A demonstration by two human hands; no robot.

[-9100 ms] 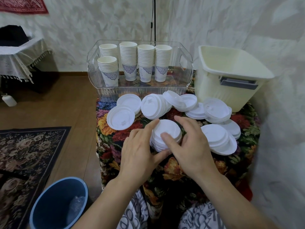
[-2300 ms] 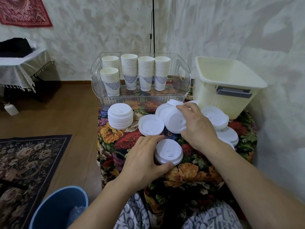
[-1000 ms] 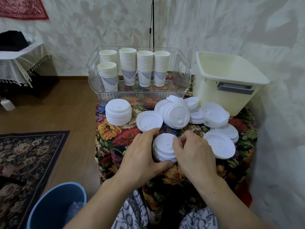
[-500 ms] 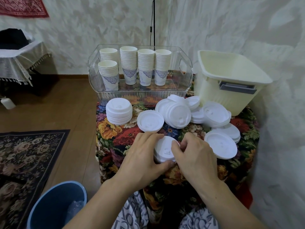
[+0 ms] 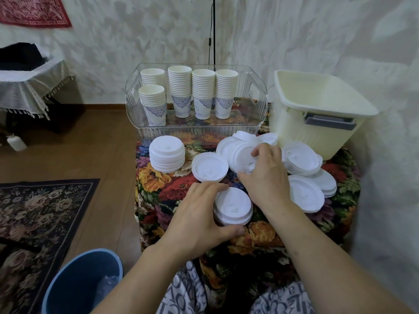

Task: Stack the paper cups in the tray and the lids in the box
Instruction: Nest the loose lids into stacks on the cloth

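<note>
At desk centre | left hand [image 5: 195, 219] fingers curl around flat round plastic lid stack [image 5: 233, 206], tops up | right hand [image 5: 266, 177] at 1 o'clock pinches tilted lids [image 5: 238, 152]

I can read no text, label, brand or number here. The paper cups [image 5: 180, 103] carry only a blue ornamental motif, and letter-like shapes on my patterned trousers [image 5: 181, 293] stay illegible.

Soft, even indoor light; wide-angle bowing at edges
</note>
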